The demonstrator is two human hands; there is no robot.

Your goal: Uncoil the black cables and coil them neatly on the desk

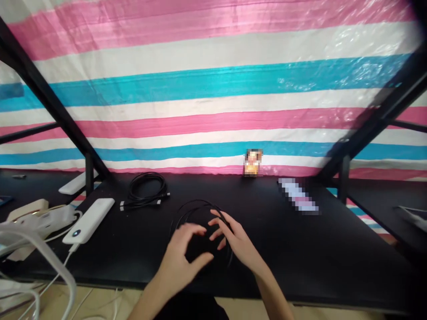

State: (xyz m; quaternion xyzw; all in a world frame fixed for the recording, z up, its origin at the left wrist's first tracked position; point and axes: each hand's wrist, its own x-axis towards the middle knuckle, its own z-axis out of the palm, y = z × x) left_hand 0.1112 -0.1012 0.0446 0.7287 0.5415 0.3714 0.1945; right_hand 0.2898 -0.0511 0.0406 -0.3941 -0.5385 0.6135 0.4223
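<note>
A loosely looped thin black cable (pixel 196 202) is between my two hands over the black table. My right hand (pixel 231 233) has its fingers around the right side of the loop, with strands passing by the fingers and below the palm. My left hand (pixel 182 258) is at the near left of the loop, its thumb and fingers apart in a C shape with nothing visible between them. Further left on the table lies a coiled black cable (pixel 147 191) with light-coloured connectors.
A white power bank (pixel 90 221) with a white cable lies on the left of the black table (pixel 300 262). Left of it is a white power strip (pixel 50 220). Two pixelated items (pixel 252 163) (pixel 298 195) are at the back and right. Black posts rise on both sides.
</note>
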